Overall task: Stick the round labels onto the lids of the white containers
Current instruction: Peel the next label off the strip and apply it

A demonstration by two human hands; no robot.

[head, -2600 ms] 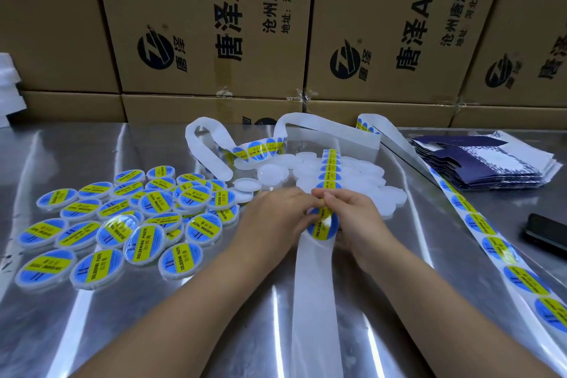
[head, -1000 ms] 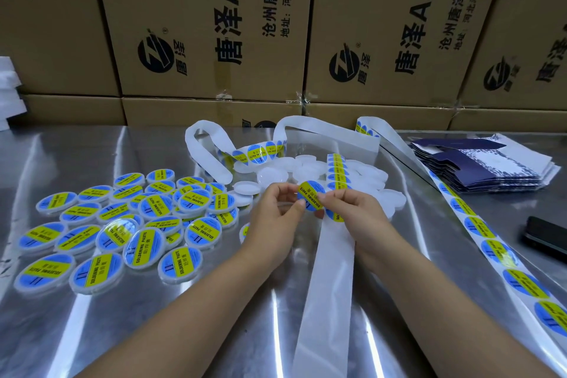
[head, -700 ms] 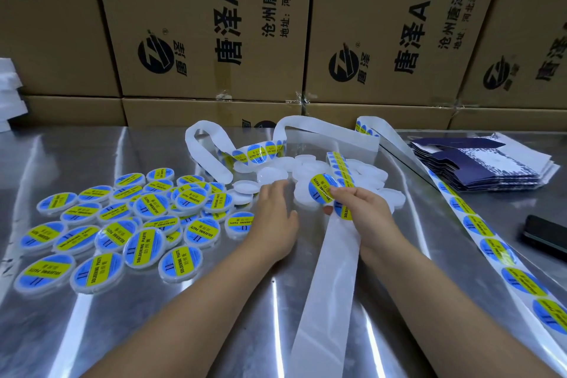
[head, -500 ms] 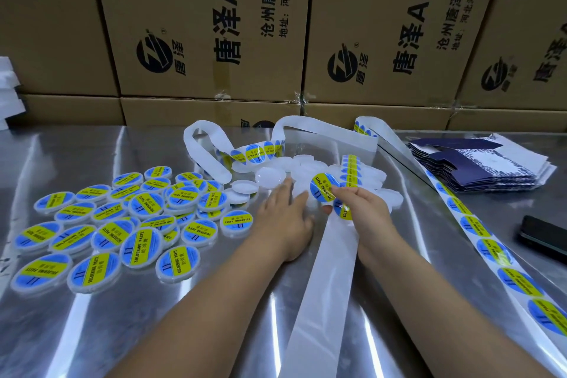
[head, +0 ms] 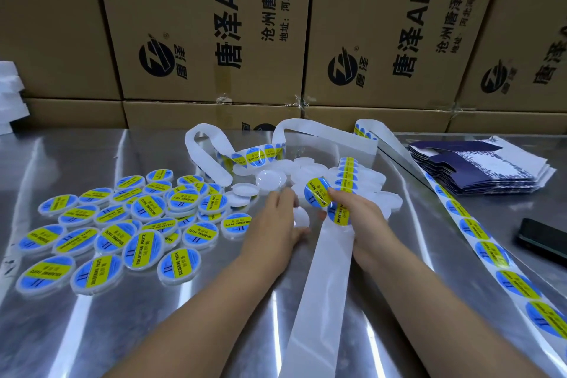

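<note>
The left hand (head: 274, 224) holds one white container (head: 300, 218) in its curled fingers, near the middle of the desk (head: 92, 163). The right hand (head: 359, 215) pinches a round label (head: 316, 193) just beside it. Labelled containers (head: 122, 230) lie toward the left edge.

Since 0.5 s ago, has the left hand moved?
Yes. The left hand has pulled back toward the person, away from the pile of bare containers, and holds one container.
</note>
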